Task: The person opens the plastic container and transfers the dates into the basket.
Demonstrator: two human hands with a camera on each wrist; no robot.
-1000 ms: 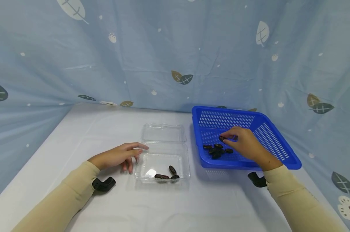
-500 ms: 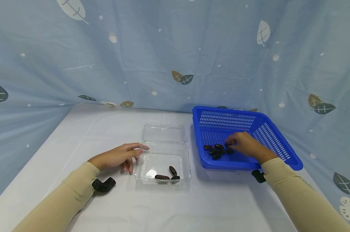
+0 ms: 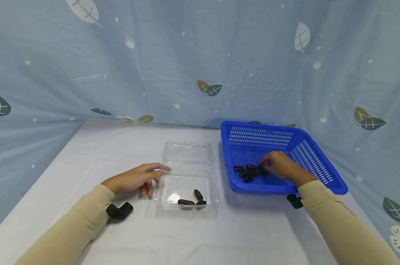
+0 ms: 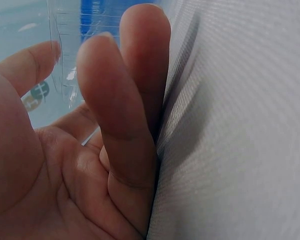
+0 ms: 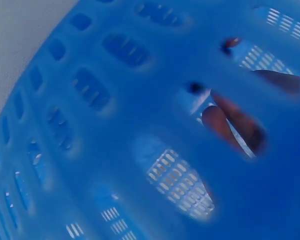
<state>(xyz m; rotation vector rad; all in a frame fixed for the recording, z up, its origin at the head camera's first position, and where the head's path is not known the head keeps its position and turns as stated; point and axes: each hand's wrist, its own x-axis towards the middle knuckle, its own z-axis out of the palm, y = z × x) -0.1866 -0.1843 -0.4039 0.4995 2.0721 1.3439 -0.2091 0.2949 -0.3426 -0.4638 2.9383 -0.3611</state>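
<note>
My right hand (image 3: 277,163) reaches into the blue plastic basket (image 3: 319,154), fingers bent down, thumb and fingertips pinching a dark brown date (image 3: 260,166) at the edge of the pile. Several more dates (image 3: 248,177) lie close together on the basket floor. In the right wrist view, the basket wall (image 5: 115,90) covers most of the hand; parts of fingers (image 5: 217,125) show through its slots. My left hand (image 3: 137,178) rests loosely spread at the left side of a clear plastic clamshell box (image 3: 211,173), index finger over its rim. Three dates (image 3: 186,202) lie inside the box.
The box's clear lid (image 3: 188,151) lies opened back, away from me. A white cloth (image 3: 173,239) covers the table. Behind it hangs a blue leaf-print curtain (image 3: 173,55), close to the basket's far side.
My right hand has lowered from above the basket floor to the right edge of the date pile, bringing a date down with it. My left hand and the box stay as they were.
</note>
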